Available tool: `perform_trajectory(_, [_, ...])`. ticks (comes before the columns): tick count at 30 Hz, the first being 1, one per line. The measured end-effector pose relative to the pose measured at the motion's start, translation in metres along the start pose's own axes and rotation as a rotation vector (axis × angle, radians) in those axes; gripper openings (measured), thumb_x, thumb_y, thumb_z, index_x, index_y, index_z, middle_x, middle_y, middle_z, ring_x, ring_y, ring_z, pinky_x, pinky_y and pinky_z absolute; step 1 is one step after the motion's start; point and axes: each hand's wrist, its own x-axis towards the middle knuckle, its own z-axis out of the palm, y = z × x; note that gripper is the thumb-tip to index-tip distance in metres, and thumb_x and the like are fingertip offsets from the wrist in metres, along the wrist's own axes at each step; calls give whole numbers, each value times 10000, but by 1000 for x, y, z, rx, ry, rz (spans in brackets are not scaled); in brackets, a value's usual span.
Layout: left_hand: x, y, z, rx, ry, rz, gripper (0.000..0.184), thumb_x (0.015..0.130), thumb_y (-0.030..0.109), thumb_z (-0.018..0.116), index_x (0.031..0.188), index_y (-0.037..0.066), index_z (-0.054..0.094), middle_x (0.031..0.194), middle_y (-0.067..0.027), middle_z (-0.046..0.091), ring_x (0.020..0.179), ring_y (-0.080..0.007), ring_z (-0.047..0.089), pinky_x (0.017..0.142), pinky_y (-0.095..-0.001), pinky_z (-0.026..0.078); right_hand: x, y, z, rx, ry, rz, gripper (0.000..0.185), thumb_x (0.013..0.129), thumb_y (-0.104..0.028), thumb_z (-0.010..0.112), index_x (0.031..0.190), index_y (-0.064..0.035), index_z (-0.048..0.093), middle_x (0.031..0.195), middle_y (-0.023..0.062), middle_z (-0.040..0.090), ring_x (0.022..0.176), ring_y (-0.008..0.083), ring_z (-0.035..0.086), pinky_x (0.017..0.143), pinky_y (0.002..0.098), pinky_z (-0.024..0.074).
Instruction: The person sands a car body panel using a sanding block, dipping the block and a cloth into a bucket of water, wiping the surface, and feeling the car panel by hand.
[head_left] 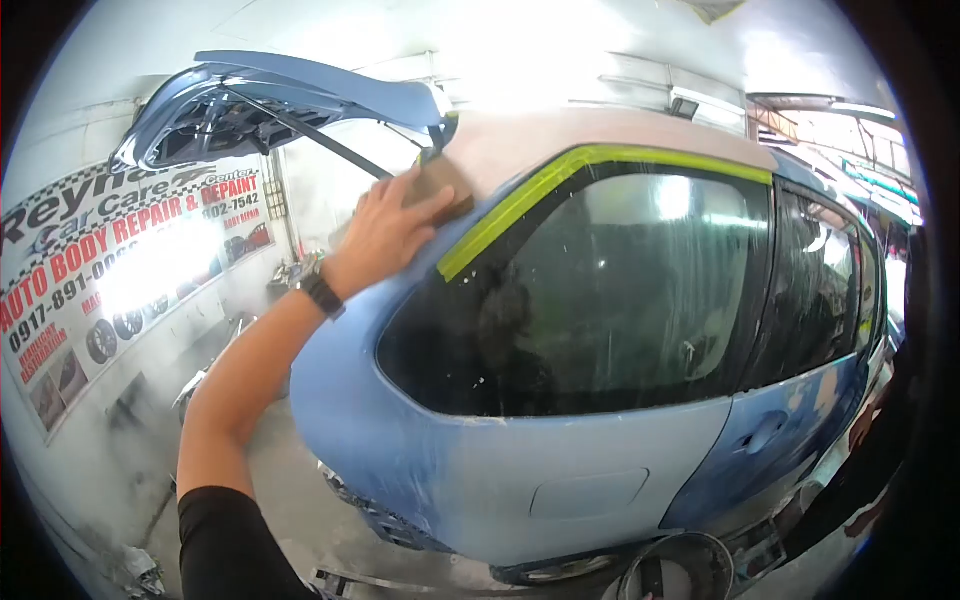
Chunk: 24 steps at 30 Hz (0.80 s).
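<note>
Now, the brown, box-shaped block [446, 178] is up at the back top corner of the blue-and-grey painted car [340, 370], and the left hand [382, 228] has its fingers wrapped over it (the right hand can't be seen). Pressing flat and softly should work best, staying off the bright yellow-green tape strip [640, 157]. Behind, a white wall banner [165, 338] says "Car Care Center" and "AUTO BODY REPAIR & REPAINT".

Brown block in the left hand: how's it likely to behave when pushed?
Brown block is likely stiff: its boxy shape looks unbent under the left hand. Probably light, since one hand holds it. Looks flat-sided, so likelier to slide than roll.
</note>
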Motion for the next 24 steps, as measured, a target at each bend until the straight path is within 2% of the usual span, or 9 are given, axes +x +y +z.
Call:
perform_trajectory(2, [30,-3,14,18,61,-25,620,917,179,692,1507,307,553,1443,-257,513,1264,-437,537,1096,-519,426,-2,7,26,-84,333,-86,632,1017,-548,467,1001,17,751,957,212,758,892,384,743,758,511,583])
perform_trajectory(3, [67,-1,23,25,12,-114,615,917,178,692,1504,304,557,1452,-257,508,1279,-436,532,1102,-517,422,3,7,22,-90,338,-90,632,1017,-548,467,1001,17,751,957,212,758,892,384,743,758,511,583])
perform_trajectory(7, [111,11,23,70,-70,-242,612,910,179,700,1495,296,567,1488,-254,486,1285,-428,528,1109,-514,419,15,5,-22,21,20,52,615,1021,-527,464,1001,24,737,949,236,747,887,415,732,774,525,579])
perform_trajectory(8, [91,8,25,17,-16,-153,599,902,192,705,1477,305,578,1495,-252,476,1266,-439,532,1087,-536,429,22,-2,-54,140,-405,178,611,1022,-521,462,1002,27,731,948,244,743,888,425,728,778,527,578])
perform_trajectory(12, [0,6,15,-22,52,93,595,877,219,727,1447,325,591,1525,-255,437,1227,-451,535,1060,-568,441,23,-2,-39,161,-289,145,587,1017,-506,482,960,22,732,890,237,739,832,434,723,730,518,577])
perform_trajectory(16, [86,16,40,30,107,80,577,934,219,679,1493,296,559,1467,-238,494,1232,-426,549,1092,-527,433,25,1,-46,161,-289,121,568,1011,-496,498,924,13,736,844,225,736,785,434,720,688,510,575])
perform_trajectory(18, [142,41,35,14,-133,-146,560,943,224,668,1488,291,557,1458,-239,498,1228,-426,559,1081,-518,444,22,5,-53,148,-284,99,560,1009,-491,506,907,9,738,822,220,735,761,435,718,667,506,574])
perform_trajectory(21, [128,34,35,-3,-95,-33,530,961,254,646,1483,293,558,1411,-230,525,1214,-411,570,1048,-519,462,17,15,-38,135,-254,57,548,1005,-483,519,880,2,740,787,211,732,726,436,716,635,500,573])
perform_trajectory(24, [45,14,32,26,157,233,490,990,321,610,1476,293,556,1320,-221,558,1177,-396,581,1000,-533,476,11,8,-17,124,-191,35,517,1009,-465,525,876,-16,743,757,192,728,686,413,707,601,485,561])
